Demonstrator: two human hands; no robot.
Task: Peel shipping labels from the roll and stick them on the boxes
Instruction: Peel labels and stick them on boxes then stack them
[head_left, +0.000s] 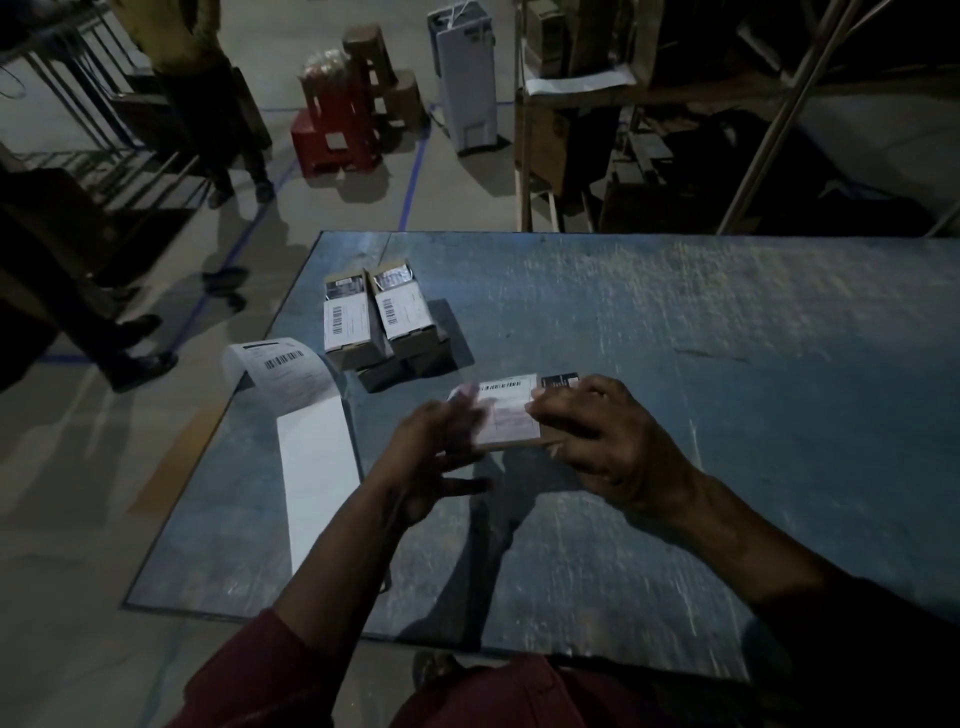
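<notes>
Dim warehouse floor with blue tape lines surrounds your scratched blue tabletop (675, 364). Your right hand (602, 436) has its grip curled round the right end of a small box (519, 441) that lies flat near the middle of the tabletop, a label (506, 408) lying on its top face. Your left hand (441, 447), blurred, rests straight fingers on the left part of that label, its grip released. Two labelled boxes (371, 314) sit side by side on darker boxes farther back, well apart from your hands. To your left a strip of label backing (317, 457) runs along the tabletop, its far end curling over the edge with one label (288, 371) on it. People's legs (130, 338) stand on the floor at the left.
</notes>
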